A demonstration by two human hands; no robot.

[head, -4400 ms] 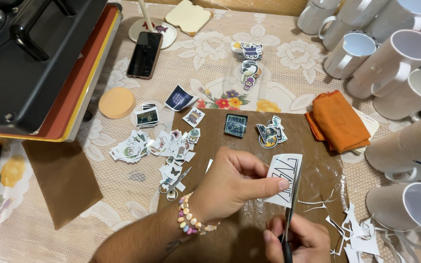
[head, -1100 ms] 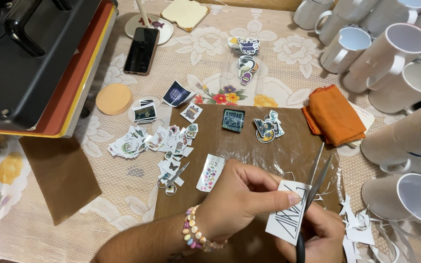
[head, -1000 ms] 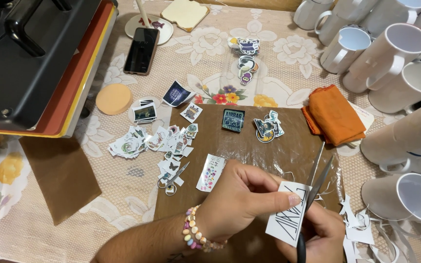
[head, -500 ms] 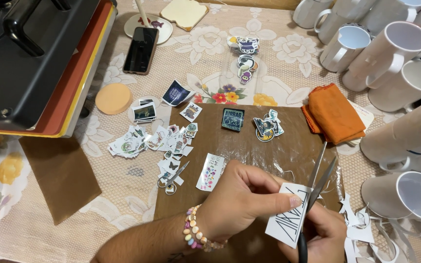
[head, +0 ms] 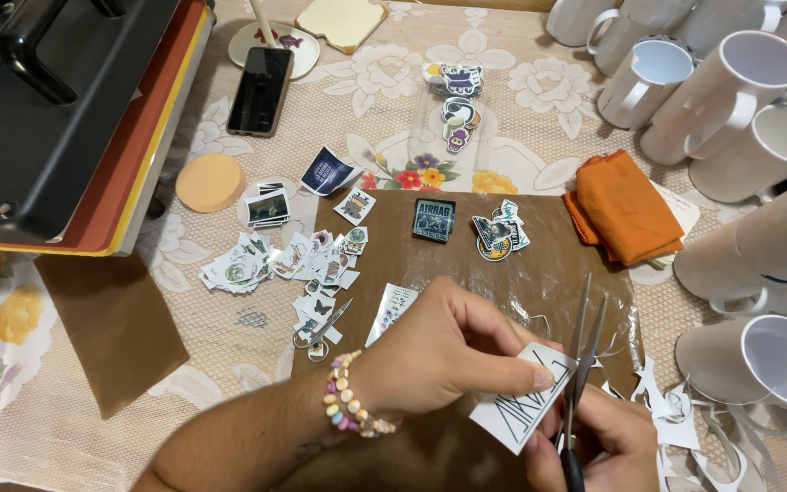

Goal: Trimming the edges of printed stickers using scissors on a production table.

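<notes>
Warm light falls on a lace-covered table (head: 229,364).

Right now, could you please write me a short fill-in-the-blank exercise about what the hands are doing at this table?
1. The left hand holds a white paper cutout with ____ line markings.
2. The right hand works a pair of ____ with open blades.
3. The folded cloth beside the white mugs is ____.
4. The wrist of the left hand wears a beaded ____.

Missing words: black; scissors; orange; bracelet

Tabletop (head: 229,355), lace-covered: heat press (head: 56,109) far left, brown sheet (head: 466,264) centre, white mugs (head: 740,118) right.
</notes>
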